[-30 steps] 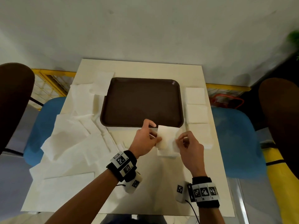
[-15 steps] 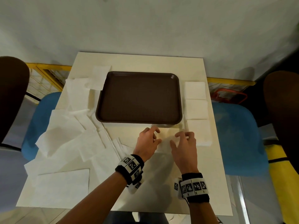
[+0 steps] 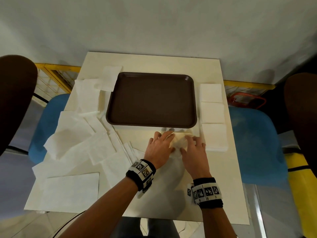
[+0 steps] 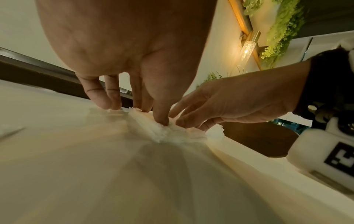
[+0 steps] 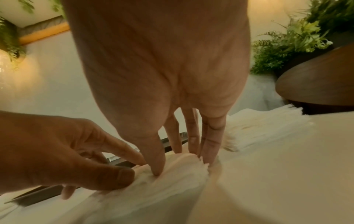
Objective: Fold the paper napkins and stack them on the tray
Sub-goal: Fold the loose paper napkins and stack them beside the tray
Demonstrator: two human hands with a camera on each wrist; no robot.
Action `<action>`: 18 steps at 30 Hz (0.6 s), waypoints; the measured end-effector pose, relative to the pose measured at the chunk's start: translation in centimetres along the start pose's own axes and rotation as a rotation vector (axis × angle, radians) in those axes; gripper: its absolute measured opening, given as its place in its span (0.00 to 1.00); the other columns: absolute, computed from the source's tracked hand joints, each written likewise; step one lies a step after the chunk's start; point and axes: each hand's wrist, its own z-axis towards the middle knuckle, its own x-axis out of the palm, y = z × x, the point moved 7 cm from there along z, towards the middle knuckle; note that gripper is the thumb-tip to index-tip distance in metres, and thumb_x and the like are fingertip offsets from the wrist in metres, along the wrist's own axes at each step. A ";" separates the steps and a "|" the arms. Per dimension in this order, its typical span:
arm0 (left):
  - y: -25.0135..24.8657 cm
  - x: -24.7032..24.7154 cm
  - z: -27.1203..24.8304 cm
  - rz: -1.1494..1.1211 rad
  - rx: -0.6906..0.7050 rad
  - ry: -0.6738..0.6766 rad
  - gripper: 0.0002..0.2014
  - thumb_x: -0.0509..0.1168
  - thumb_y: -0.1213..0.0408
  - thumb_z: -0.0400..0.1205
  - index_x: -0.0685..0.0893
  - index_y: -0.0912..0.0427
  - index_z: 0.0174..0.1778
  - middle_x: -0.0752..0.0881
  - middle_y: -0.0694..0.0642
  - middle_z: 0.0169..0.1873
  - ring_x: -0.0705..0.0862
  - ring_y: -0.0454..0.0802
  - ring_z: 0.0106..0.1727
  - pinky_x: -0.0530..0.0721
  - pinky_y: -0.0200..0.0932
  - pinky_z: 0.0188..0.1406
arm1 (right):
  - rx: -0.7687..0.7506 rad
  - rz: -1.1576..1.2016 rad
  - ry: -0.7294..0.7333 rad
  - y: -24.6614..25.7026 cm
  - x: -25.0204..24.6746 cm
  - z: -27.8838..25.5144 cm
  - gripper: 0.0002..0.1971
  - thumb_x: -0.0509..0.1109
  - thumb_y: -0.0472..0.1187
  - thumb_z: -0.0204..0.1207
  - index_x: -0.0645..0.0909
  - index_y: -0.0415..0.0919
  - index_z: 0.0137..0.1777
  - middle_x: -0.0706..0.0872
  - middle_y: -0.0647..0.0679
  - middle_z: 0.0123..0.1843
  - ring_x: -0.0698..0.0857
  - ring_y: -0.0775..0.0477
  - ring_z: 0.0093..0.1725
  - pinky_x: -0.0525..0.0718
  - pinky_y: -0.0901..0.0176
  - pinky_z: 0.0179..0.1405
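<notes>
A brown tray [image 3: 151, 125] lies bare in the middle of the white table. Just in front of its near edge lies a folded white napkin [image 3: 179, 142]. My left hand [image 3: 160, 146] and right hand [image 3: 193, 150] rest side by side on it, fingers stretched out and pressing it flat. In the left wrist view the left fingertips [image 4: 162, 119] push down into the napkin [image 4: 153, 130], with the right hand [image 4: 229, 103] beside them. In the right wrist view the right fingertips [image 5: 157, 169] dent the napkin [image 5: 172, 178] next to the left hand [image 5: 57, 151].
Three piles of folded napkins [image 3: 212, 112] line the table's right edge, the nearest [image 3: 214, 136] touching distance from my right hand. Loose unfolded napkins [image 3: 77, 143] cover the left side, one flat sheet [image 3: 72, 189] at the front left. Blue chairs [image 3: 257, 143] flank the table.
A second ago both hands held the napkin raised at the tray's near edge. It now lies on the table and both hands have flattened onto it.
</notes>
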 end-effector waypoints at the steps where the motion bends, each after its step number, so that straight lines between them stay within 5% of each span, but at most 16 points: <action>1: 0.0 -0.2 -0.2 -0.009 -0.002 0.009 0.29 0.65 0.48 0.91 0.67 0.46 0.89 0.64 0.44 0.90 0.68 0.59 0.81 0.75 0.59 0.77 | 0.006 -0.010 -0.014 0.3 -0.2 -0.2 0.26 0.72 0.45 0.90 0.74 0.39 0.84 0.75 0.36 0.83 0.74 0.30 0.81 0.74 0.38 0.84; 5: 0.8 -2.8 -2.4 -0.112 -0.021 -0.050 0.27 0.67 0.51 0.91 0.72 0.48 0.87 0.74 0.49 0.85 0.70 0.55 0.82 0.75 0.57 0.80 | 0.037 0.097 -0.105 2.7 -1.3 -2.0 0.22 0.69 0.46 0.91 0.76 0.45 0.83 0.74 0.43 0.85 0.73 0.36 0.82 0.79 0.40 0.82; 11: 6.0 -7.7 -9.0 -0.188 0.033 -0.190 0.10 0.70 0.58 0.89 0.87 0.50 0.66 0.89 0.47 0.60 0.84 0.47 0.61 0.84 0.45 0.62 | -0.084 0.290 -0.097 9.5 0.2 -6.0 0.16 0.69 0.48 0.91 0.81 0.46 0.76 0.86 0.45 0.71 0.86 0.43 0.66 0.89 0.46 0.68; 14: 9.6 -8.8 -12.4 -0.161 0.047 -0.146 0.05 0.73 0.58 0.87 0.89 0.49 0.58 0.89 0.45 0.52 0.84 0.45 0.54 0.83 0.40 0.54 | -0.142 0.293 -0.040 12.6 2.4 -7.8 0.14 0.72 0.46 0.90 0.83 0.45 0.72 0.89 0.46 0.65 0.88 0.47 0.58 0.91 0.51 0.63; 18: 14.2 -7.7 -15.9 -0.039 0.080 0.025 0.11 0.74 0.48 0.85 0.85 0.46 0.59 0.86 0.43 0.56 0.80 0.44 0.57 0.86 0.47 0.59 | -0.097 0.235 0.083 15.1 5.8 -9.5 0.12 0.71 0.49 0.90 0.82 0.48 0.70 0.88 0.49 0.64 0.87 0.49 0.57 0.90 0.51 0.64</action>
